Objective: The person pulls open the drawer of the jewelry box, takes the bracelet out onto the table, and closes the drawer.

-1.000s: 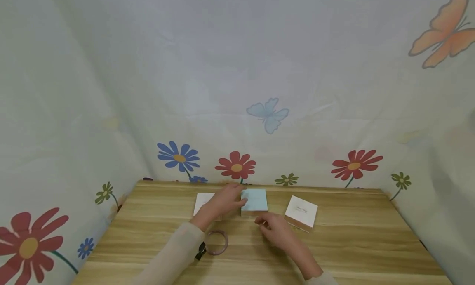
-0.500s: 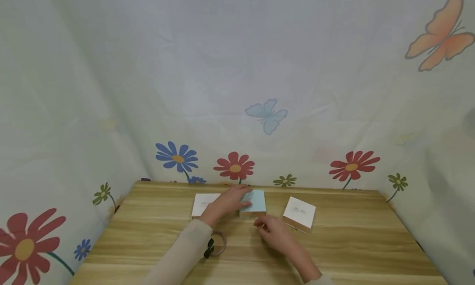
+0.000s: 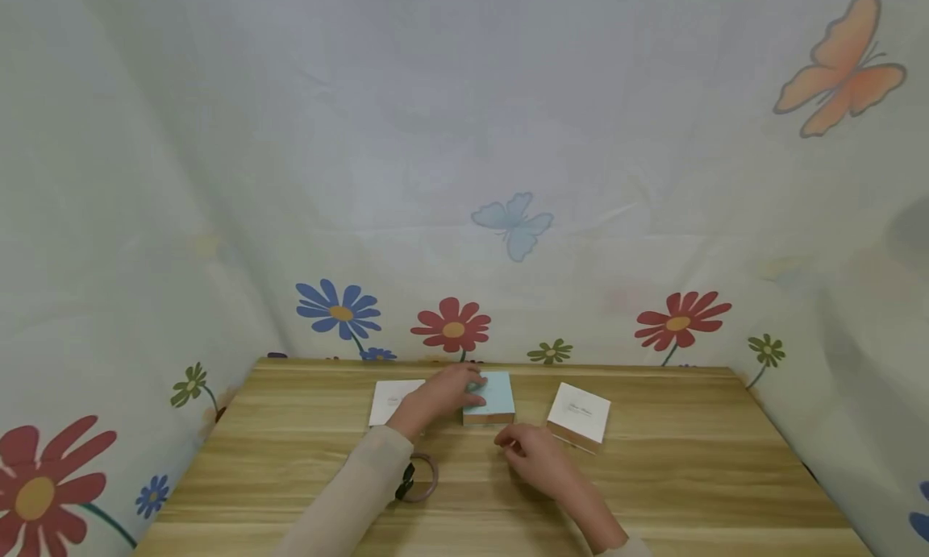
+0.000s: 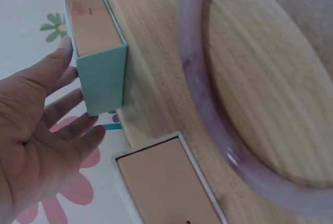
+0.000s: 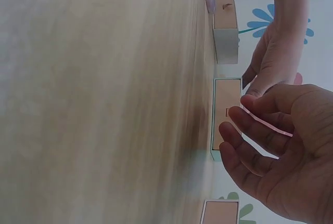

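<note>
A light blue drawer box (image 3: 495, 392) with a tan front stands at the middle of the wooden table's back. My left hand (image 3: 444, 392) lies over its top left part, the thumb and fingers loosely bent. In the left wrist view, the thumb and fingertips are close against the teal box (image 4: 103, 81); contact is hard to tell. My right hand (image 3: 537, 454) hovers in front of the box's right corner, fingers loosely curled around nothing. In the right wrist view its fingertips overlap the tan drawer front (image 5: 223, 91), which carries a small tab.
A white box (image 3: 388, 397) stands on the left, partly behind the left forearm. Another white box (image 3: 581, 412) sits angled on the right. A pale purple bangle (image 3: 433, 480) lies flat near the left sleeve. A flowered cloth (image 3: 406, 138) hangs behind the table (image 3: 675, 460).
My left hand has shifted slightly right, farther over the light blue box. The right hand has barely moved. The whole head view has drifted a little.
</note>
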A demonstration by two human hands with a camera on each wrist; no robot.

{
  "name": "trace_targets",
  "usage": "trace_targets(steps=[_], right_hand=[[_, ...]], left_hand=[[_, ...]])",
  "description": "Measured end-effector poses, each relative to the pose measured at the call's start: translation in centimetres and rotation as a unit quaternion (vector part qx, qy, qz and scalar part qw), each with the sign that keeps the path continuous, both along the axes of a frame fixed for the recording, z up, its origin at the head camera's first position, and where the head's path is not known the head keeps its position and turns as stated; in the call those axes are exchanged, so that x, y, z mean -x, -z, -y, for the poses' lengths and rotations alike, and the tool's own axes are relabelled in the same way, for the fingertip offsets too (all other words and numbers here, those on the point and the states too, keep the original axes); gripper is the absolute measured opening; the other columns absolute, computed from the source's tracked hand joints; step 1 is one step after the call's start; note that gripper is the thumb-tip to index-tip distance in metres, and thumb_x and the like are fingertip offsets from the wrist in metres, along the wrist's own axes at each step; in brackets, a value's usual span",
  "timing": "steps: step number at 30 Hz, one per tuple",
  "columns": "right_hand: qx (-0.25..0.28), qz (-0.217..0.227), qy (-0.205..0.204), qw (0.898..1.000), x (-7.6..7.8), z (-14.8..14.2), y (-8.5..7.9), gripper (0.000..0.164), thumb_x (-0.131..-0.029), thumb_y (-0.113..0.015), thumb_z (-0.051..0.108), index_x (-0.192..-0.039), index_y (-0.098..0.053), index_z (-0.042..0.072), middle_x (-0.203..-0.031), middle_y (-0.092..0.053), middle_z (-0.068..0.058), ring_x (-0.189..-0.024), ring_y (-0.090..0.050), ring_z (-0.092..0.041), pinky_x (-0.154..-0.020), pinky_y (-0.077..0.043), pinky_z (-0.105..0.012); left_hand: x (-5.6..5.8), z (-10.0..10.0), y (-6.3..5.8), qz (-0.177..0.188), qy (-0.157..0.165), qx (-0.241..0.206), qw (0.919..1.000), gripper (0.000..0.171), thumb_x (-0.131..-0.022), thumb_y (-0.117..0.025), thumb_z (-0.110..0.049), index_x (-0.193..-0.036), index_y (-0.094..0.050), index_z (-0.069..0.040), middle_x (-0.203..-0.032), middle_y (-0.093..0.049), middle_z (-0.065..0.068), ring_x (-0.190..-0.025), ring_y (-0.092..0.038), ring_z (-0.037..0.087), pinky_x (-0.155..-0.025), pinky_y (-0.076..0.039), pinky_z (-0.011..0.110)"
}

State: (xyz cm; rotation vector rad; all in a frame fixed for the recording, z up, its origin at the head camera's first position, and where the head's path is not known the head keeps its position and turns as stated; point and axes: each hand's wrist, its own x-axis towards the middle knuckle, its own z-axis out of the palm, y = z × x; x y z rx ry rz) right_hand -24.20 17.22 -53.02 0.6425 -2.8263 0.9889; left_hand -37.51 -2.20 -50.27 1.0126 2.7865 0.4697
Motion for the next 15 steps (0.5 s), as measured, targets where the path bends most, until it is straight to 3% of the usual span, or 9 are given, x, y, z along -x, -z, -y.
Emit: trace_targets(steps=[5,9,12,15], right_hand=[[-0.002,-0.012,0.002,1.000,-0.2,-0.1,-0.4,0.014,-0.094,-0.064,0.001,-0.104,-0.074,0.003,-0.100,-0.073,-0.008,-0.087,-0.067,-0.015,-0.076,-0.056,-0.030],[-0.010,-0.014,0.008,1.000,-0.6,-0.3,-0.4,0.013,-0.094,-0.065,0.002,-0.103,-0.074,0.005,-0.100,-0.073,-0.006,-0.086,-0.067,-0.014,-0.075,-0.055,-0.030],[-0.015,-0.020,0.007,1.000,-0.8,-0.4,-0.2,0.013,-0.093,-0.066,0.002,-0.102,-0.074,0.006,-0.098,-0.074,-0.004,-0.085,-0.066,-0.012,-0.075,-0.055,-0.029],[-0.013,-0.024,0.007,1.000,-1.1,-0.7,-0.1,0.013,-0.093,-0.065,0.001,-0.102,-0.074,0.005,-0.098,-0.074,-0.004,-0.084,-0.066,-0.012,-0.075,-0.055,-0.028]], left_hand=[[-0.1,-0.3,-0.4,0.013,-0.028,-0.011,0.9995,0.043,-0.091,-0.077,-0.031,-0.128,-0.070,-0.010,-0.146,-0.054,0.010,-0.137,-0.048,0.029,-0.112,-0.040,0.043],[0.0,-0.5,-0.3,-0.006,-0.025,-0.013,0.9996,0.039,-0.087,-0.082,-0.029,-0.115,-0.072,-0.003,-0.126,-0.063,0.012,-0.118,-0.058,0.027,-0.103,-0.047,0.040],[-0.1,-0.6,-0.1,-0.015,-0.034,-0.009,0.9993,0.037,-0.085,-0.084,-0.029,-0.107,-0.070,-0.002,-0.110,-0.062,0.009,-0.101,-0.057,0.023,-0.093,-0.050,0.038],[-0.4,-0.6,0.0,-0.013,-0.045,-0.006,0.9989,0.036,-0.084,-0.085,-0.029,-0.104,-0.069,-0.003,-0.105,-0.060,0.008,-0.094,-0.055,0.021,-0.087,-0.050,0.038]])
